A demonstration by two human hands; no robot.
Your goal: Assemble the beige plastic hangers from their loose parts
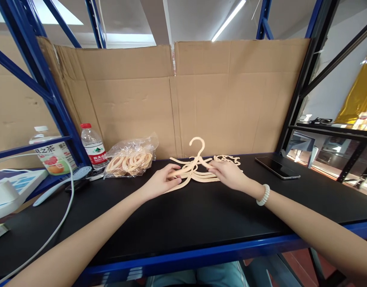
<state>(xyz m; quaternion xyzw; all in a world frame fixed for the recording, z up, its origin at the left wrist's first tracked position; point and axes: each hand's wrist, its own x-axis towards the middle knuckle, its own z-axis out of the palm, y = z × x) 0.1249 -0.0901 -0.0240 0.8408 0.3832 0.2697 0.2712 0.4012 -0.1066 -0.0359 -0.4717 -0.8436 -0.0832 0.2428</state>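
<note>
A beige clothes hanger [198, 159] is held up between both hands, its hook pointing upward above the black tabletop. My left hand [162, 181] pinches the hanger's left arm. On the other side, my right hand [228, 172] has its fingers closed on the right arm of the same hanger. Below and behind it lie several more beige hangers [201, 179], spread on the table. A small heap of beige looped pieces [227, 159] lies just behind my right hand.
A clear plastic bag [131, 157] of beige pieces sits at the back left, beside a red-capped water bottle [93, 147]. A phone [277, 167] lies at the right. A white cable [70, 199] and a hairbrush [62, 185] are at the left. Cardboard [216, 99] walls the back.
</note>
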